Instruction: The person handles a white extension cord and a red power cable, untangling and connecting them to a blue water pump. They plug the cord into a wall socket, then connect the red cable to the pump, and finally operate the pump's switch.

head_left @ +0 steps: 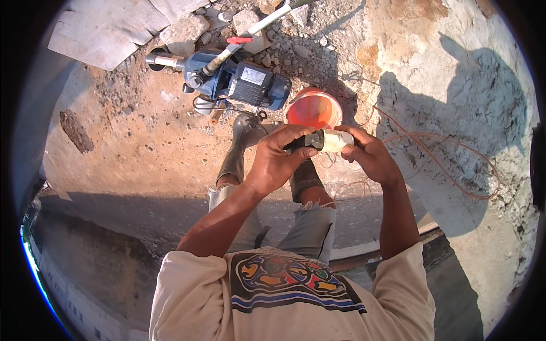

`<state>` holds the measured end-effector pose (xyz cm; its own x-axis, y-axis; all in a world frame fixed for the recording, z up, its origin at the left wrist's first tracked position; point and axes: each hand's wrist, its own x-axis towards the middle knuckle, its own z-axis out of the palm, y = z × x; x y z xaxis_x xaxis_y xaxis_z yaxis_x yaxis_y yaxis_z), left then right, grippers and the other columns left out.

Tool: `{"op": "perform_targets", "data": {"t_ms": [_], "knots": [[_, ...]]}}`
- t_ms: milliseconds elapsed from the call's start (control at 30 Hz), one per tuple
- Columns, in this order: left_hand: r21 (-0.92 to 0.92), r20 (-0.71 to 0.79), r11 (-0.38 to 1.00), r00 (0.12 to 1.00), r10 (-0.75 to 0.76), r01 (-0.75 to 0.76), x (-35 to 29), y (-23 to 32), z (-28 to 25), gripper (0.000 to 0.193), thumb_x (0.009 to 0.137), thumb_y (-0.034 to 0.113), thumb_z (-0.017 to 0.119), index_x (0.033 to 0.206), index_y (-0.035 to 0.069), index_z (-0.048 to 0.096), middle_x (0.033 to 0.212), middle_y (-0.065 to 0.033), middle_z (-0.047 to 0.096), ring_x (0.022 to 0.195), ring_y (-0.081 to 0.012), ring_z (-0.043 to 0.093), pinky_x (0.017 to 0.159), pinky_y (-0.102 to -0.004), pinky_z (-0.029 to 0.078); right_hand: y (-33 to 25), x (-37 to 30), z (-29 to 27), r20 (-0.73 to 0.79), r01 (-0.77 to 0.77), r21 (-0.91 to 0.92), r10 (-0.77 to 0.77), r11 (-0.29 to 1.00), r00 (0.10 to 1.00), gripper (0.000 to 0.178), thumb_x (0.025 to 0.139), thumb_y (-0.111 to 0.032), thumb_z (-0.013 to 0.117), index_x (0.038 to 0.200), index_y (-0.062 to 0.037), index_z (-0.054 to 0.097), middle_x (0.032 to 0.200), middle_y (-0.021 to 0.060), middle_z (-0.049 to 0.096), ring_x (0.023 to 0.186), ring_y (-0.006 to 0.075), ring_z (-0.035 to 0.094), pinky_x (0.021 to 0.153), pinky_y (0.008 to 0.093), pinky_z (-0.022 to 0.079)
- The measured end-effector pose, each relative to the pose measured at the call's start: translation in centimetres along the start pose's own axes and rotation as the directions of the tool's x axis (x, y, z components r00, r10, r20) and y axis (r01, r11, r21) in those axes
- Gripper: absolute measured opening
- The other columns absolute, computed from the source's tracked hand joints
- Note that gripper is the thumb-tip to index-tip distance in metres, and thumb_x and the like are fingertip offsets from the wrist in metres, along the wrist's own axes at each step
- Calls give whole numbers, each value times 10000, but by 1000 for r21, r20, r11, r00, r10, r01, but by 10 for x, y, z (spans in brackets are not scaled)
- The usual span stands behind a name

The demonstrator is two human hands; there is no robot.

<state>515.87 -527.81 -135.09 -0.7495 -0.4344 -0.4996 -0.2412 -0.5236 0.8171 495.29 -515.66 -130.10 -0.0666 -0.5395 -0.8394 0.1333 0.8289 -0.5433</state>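
Note:
My left hand (278, 159) pinches a black threaded-looking fitting (313, 140) between thumb and fingers. A short cream-white pipe piece (335, 141) joins its right end, and my right hand (372, 158) grips that piece with the thumb below and fingers above. The two parts lie in one line, held level in front of my body. Whether they are screwed or only pushed together I cannot tell. Just beyond my hands stands an orange-red bucket (311, 108). A blue and black water pump (233, 79) rests on the ground at the far left.
A white pipe (267, 21) with a red valve handle (239, 40) rises from the pump. Stones (185, 33) and rubble lie behind it, beside a flat grey sheet (105, 28). Thin reddish wire (449, 162) loops over the ground at right. My boots (236, 150) stand near the bucket.

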Motion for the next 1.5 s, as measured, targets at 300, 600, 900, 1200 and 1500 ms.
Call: {"op": "perform_targets", "data": {"t_ms": [300,600,900,1200,1500], "knots": [[118,61,992,997,39,-46,-1,10,-15,361,809,44,744,1155,47,641,1195,-76,593,1082,-151,585,932,-307,508,-10,-1,5,87,-31,87,23,996,996,492,949,-257,580,1343,19,478,803,16,570,736,85,523,665,248,432],[-46,113,988,983,-145,151,-6,-2,-20,407,817,6,719,1194,57,576,1131,-64,622,1046,-154,612,910,-317,508,1,4,10,122,-37,-22,39,999,992,431,961,-260,570,1285,19,515,851,28,584,761,88,536,702,256,454],[409,262,913,960,-102,-14,-23,-18,-15,737,767,296,759,1405,159,415,1269,-175,509,1184,-351,536,974,-415,455,18,10,37,110,-8,-130,22,991,994,449,918,-247,630,1277,-7,509,1086,151,648,1009,198,619,895,346,468],[477,87,855,957,-278,205,-26,-97,-10,583,799,399,697,1276,113,526,1218,-139,592,1116,-306,588,948,-400,467,-49,169,125,-165,144,-647,-322,749,932,450,874,-414,653,1115,-41,577,936,164,678,870,323,673,745,416,521],[484,129,860,959,-252,161,-54,-155,-21,545,855,370,596,1284,48,500,1240,-187,577,1163,-331,560,954,-426,475,-77,332,259,-108,50,-921,-377,386,920,641,873,-519,599,1132,56,488,950,236,684,899,362,685,783,428,555]]}}
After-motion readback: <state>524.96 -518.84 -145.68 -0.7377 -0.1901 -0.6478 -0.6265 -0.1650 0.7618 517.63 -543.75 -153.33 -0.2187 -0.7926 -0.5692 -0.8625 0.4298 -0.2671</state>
